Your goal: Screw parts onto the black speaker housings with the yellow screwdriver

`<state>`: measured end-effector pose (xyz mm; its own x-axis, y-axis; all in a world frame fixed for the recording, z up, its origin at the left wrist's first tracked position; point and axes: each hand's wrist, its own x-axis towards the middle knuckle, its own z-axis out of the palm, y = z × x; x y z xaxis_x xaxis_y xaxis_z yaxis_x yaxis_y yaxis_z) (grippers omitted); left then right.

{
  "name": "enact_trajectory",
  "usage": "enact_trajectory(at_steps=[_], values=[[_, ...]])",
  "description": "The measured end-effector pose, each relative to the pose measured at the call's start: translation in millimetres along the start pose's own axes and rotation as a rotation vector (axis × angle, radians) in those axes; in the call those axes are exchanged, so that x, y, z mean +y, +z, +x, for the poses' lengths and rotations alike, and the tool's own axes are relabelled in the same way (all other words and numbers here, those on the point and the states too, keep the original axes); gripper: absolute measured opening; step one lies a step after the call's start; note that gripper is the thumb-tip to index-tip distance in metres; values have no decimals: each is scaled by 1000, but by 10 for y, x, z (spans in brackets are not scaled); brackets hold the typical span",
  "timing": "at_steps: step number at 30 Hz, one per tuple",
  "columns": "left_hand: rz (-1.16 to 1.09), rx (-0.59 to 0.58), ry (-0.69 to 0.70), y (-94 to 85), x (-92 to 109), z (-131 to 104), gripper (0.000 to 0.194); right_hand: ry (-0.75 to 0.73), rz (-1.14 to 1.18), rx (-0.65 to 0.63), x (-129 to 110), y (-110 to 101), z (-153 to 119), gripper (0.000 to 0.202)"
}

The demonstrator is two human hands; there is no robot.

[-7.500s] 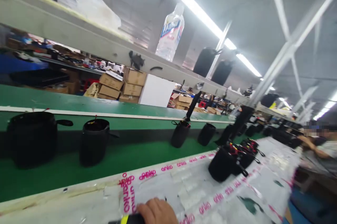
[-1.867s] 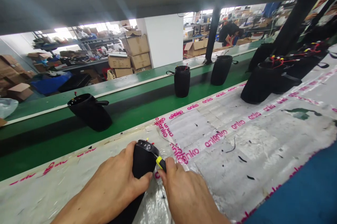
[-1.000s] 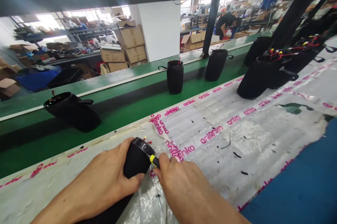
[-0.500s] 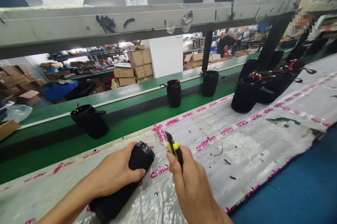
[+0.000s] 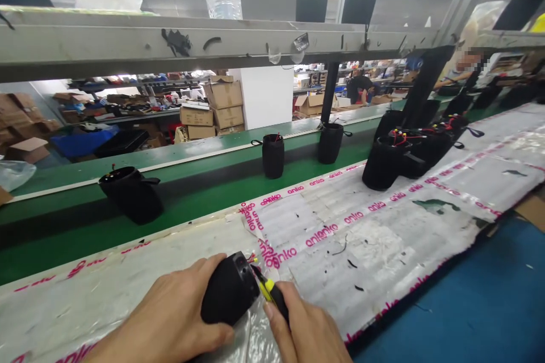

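Observation:
Low in the head view, my left hand is wrapped round a black fabric-covered cylinder, tilted with its end toward the right. Small red and yellow wires stick out at that end. My right hand grips a black and yellow knife; its blade tip is at the rim of the cylinder's end. The lower part of the cylinder is hidden behind my left hand.
A covered worktop with pink-printed tape lies under my hands. Beyond it, a green conveyor carries black cylinders. More cylinders stand at the right. A shelf beam crosses above. A person is in the background.
My right hand has brought the knife down and left to the cylinder's end. My left hand and the cylinder now sit lower, with the end turned more to the right. The view has shifted slightly.

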<state>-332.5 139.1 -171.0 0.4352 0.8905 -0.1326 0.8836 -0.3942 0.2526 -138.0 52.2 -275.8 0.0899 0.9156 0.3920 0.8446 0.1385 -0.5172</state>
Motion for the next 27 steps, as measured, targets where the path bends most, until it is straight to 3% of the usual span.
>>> enact_trajectory(at_steps=[3, 6, 10, 27], values=[[261, 95, -64, 136, 121, 8, 81, 4, -76, 1, -8, 74, -29, 25], [401, 182, -37, 224, 126, 32, 79, 13, -147, -20, -26, 129, -16, 18], [372, 153, 11, 192, 89, 34, 73, 17, -173, -46, -74, 155, 31, 16], [367, 17, -84, 185, 179, 24, 75, -26, -218, -148, -186, 67, 187, 17]])
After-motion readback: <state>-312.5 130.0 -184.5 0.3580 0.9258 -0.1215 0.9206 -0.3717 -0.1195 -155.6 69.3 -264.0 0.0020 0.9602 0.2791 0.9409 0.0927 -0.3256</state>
